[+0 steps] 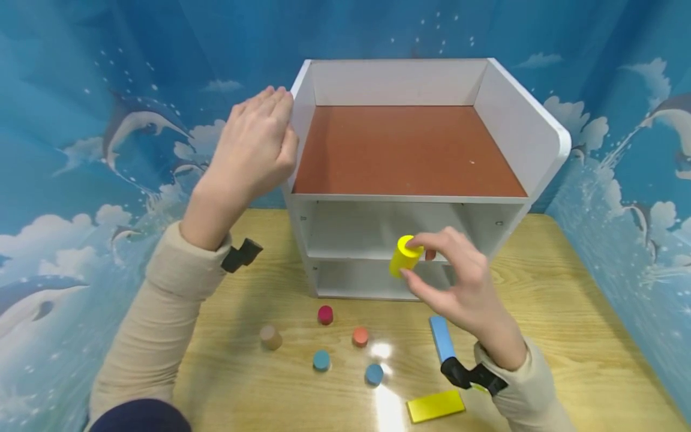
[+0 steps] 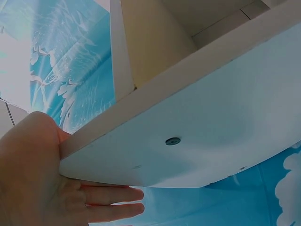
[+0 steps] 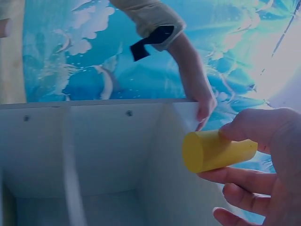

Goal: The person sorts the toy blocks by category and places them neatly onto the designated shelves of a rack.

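White cabinet (image 1: 399,82): brown top tray (image 1: 399,150) w/ raised walls; below, upper compartment (image 1: 351,225) and lower compartment (image 1: 351,279), both open-front. Yellow cyl. (image 1: 403,259) held in front of these, tilted, pinched btwn thumb & fingers of R hand (image 1: 463,288). L hand (image 1: 249,147) at cabinet's L side panel (image 2: 211,127), fingers straight, along outer face. On table (image 1: 583,336), ahead of cabinet: red peg (image 1: 325,315), tan peg (image 1: 271,338), orange peg (image 1: 360,336), teal peg (image 1: 321,360), blue peg (image 1: 374,374); blue block (image 1: 441,337), yellow block (image 1: 435,406) to R.

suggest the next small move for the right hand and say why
Probably ease the yellow cylinder toward the shelf unit: the right hand pinches it in front of the open compartments, while the left hand rests against the side panel.
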`<state>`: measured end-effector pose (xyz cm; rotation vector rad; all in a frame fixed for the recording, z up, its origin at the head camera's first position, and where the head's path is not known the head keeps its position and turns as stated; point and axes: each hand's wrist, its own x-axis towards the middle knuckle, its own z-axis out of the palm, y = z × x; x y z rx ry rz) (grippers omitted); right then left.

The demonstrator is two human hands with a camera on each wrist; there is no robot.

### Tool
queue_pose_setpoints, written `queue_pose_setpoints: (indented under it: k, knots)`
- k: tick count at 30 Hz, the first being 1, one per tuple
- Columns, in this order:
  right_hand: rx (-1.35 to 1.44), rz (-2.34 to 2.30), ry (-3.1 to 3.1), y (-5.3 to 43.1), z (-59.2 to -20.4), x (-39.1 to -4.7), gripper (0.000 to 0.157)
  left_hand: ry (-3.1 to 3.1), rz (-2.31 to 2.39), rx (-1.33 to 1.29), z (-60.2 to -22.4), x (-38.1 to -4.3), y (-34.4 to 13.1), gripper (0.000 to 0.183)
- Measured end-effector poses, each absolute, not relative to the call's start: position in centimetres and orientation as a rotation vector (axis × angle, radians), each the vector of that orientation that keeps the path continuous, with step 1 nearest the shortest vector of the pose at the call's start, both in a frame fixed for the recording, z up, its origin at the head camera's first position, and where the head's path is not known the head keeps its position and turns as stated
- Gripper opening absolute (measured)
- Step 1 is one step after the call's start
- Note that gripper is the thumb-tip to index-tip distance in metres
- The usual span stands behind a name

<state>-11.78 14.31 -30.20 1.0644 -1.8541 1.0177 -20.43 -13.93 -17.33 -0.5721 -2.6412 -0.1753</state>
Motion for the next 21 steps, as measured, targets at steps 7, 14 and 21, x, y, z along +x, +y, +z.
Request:
queue_pose_setpoints:
  k: [7,14,21]
  knots:
    - [1.032,1.032,-1.843,13.7,-27.7,-12.7,0.030,-2.647,-0.170,-0.568,-17.4,-20.4,-13.8,0.053]
    - [1.010,1.031,-1.830,13.0,-25.5,-14.2,0.034,-2.636,-0.177,-0.578,-17.5,-20.5,-13.9,0.053]
    - [0.982,0.986,-1.895,12.6,-23.9,-16.4,0.034,-2.637,-0.181,-0.576,-17.5,-20.5,-14.0,0.053]
